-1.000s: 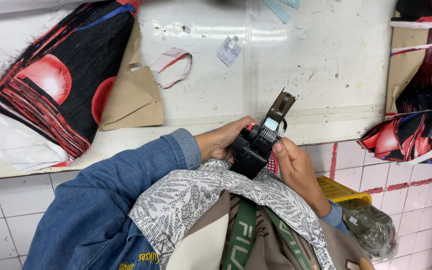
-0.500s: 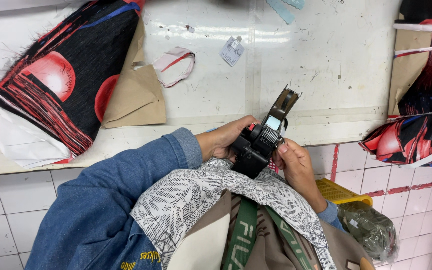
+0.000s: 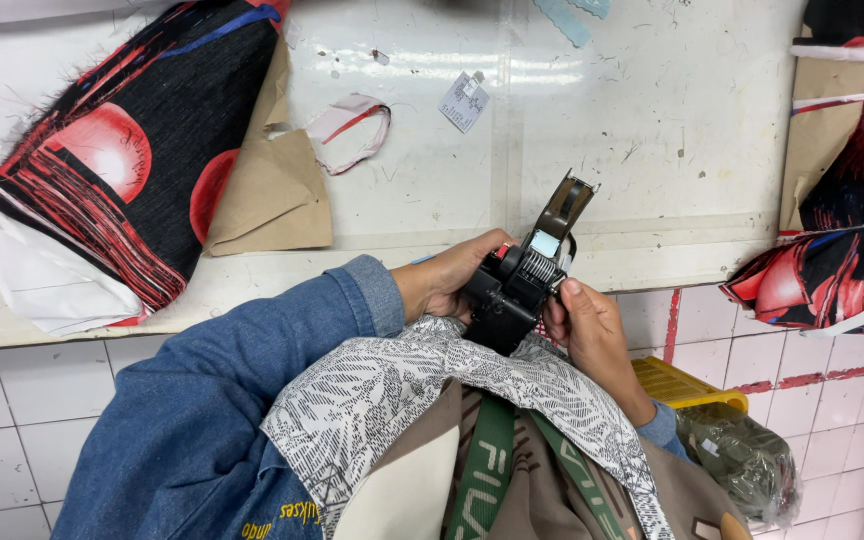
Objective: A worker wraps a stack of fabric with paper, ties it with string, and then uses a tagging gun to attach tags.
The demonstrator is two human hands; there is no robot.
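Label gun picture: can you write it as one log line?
left hand: holds black label gun | right hand: holds it too | table: printed fabric, paper tag

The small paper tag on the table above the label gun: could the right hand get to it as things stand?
Probably yes: the table between the right hand and the paper tag lies bare, but that hand is busy on the label gun.

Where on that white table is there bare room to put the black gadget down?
The widest bare patch of the table lies between the small paper tag and the right-hand fabric pile. A narrower strip runs below the fabric loop. The left is crowded with printed fabric and brown paper. Both hands hold the label gun.
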